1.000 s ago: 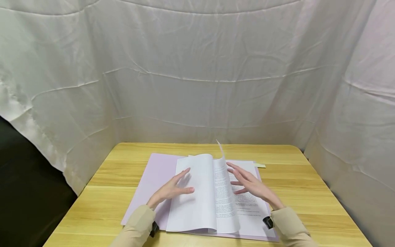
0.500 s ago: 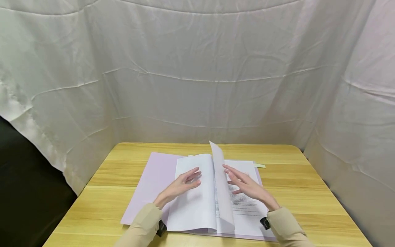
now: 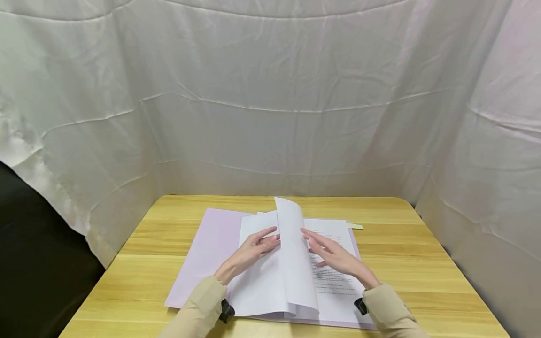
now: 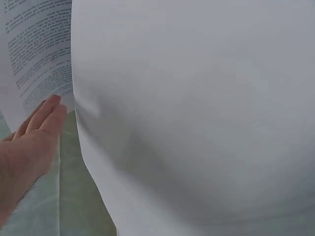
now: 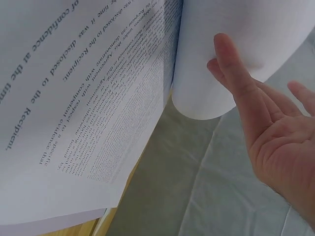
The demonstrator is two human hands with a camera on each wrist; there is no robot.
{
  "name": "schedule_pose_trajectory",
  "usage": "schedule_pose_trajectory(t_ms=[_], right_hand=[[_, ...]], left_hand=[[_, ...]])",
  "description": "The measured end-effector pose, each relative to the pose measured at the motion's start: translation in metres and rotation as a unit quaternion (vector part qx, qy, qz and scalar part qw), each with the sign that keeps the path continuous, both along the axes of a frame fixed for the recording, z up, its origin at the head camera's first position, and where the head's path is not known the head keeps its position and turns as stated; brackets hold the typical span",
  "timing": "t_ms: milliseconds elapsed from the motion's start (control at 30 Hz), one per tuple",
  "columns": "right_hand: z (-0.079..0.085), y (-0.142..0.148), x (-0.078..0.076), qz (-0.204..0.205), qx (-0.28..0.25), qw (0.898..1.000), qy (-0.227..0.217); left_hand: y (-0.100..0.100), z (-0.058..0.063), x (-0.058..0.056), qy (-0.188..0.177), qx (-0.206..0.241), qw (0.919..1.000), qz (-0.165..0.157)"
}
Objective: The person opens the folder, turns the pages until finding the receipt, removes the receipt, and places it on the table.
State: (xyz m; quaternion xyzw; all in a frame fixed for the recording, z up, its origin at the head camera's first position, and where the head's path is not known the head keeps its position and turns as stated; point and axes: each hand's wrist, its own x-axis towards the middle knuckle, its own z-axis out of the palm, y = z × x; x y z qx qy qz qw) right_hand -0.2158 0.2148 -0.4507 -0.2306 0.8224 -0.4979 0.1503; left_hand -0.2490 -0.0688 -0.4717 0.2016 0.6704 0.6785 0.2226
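A lilac folder (image 3: 203,253) lies spread on the table with white sheets in it. One page (image 3: 297,263) stands half turned, curling over to the left, its blank side up. My right hand (image 3: 338,260) has its fingers extended, the fingertips right at the page's right side; in the right wrist view the index finger meets the curved page (image 5: 197,93). At the page's other edge is my left hand (image 3: 247,253), fingers fairly straight, tips just at that edge. The left wrist view shows those fingers beside the big white sheet (image 4: 197,73). A printed sheet (image 3: 336,286) lies on the right.
A pale yellow tab (image 3: 356,226) sticks out at the right of the folder. The wooden table (image 3: 405,263) extends around it. Grey cloth (image 3: 270,131) hangs behind and at the sides, with a black area (image 3: 34,263) at the lower left.
The page has swung from right to left past upright, its blank side now showing. My left hand has moved right and up to its edge; my right hand has followed slightly leftward.
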Motion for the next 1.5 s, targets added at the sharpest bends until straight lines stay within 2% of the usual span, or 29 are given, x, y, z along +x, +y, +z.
schedule_pose_trajectory(t_ms=[133, 267, 533, 800, 1133, 1500], right_hand=[[-0.001, -0.001, 0.000, 0.004, 0.000, 1.000, 0.000], [-0.003, -0.002, 0.000, 0.008, 0.008, 1.000, 0.005], [-0.005, -0.003, -0.001, 0.016, 0.009, 1.000, 0.007], [-0.005, -0.004, 0.000, 0.017, 0.007, 1.000, 0.003], [-0.006, -0.002, 0.000, 0.002, 0.015, 1.000, 0.010], [-0.011, 0.006, -0.004, -0.014, 0.029, 0.999, 0.014]], left_hand=[[0.000, 0.000, 0.000, -0.033, 0.026, 0.9989, 0.021], [0.000, 0.000, 0.001, -0.045, 0.029, 0.9979, 0.038], [-0.001, -0.001, 0.001, -0.037, 0.003, 0.9971, 0.066], [-0.004, -0.003, 0.002, -0.042, 0.017, 0.9927, 0.112], [-0.008, -0.006, 0.002, -0.058, -0.003, 0.9792, 0.194], [-0.023, -0.006, 0.000, -0.076, -0.024, 0.9624, 0.260]])
